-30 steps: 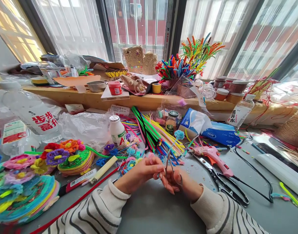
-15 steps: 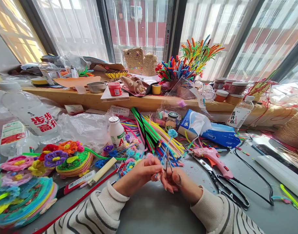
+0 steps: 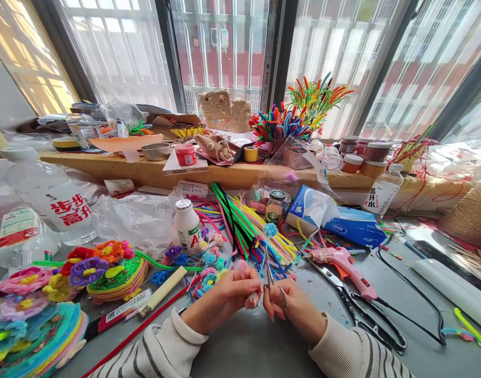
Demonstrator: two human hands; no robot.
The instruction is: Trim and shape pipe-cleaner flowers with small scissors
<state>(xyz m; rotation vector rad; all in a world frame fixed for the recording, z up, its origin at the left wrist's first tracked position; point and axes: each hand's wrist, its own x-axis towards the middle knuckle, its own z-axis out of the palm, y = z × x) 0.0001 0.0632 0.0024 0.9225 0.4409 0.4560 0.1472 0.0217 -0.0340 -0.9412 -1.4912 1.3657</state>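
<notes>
My left hand (image 3: 234, 291) is closed, thumb and fingers pinched together. A fuzzy pink tuft (image 3: 243, 269) shows above its fingers, and a light blue bit peeks out at the fingertips. From beside these fingertips rises a thin blue stem topped by a fluffy blue pipe-cleaner flower (image 3: 270, 230); the stem's lower end is hidden, so I cannot tell exactly where it is held. Fingers of my right hand (image 3: 289, 300) go through the handles of small metal scissors (image 3: 268, 274). Their blades point upward, close beside the blue stem, with little gap between them.
Pipe cleaners (image 3: 244, 226) lie in a bundle ahead. At right are large black-handled scissors (image 3: 352, 299), a pink glue gun (image 3: 352, 270) and its cord. Finished pipe-cleaner flowers (image 3: 88, 265), a utility knife (image 3: 110, 317) and a white bottle (image 3: 186, 226) stand or lie at left.
The small scissors' blades have come closer together, and my right hand has turned slightly with its fingers more curled. My left hand stays pinched in nearly the same place. The view has tilted up slightly.
</notes>
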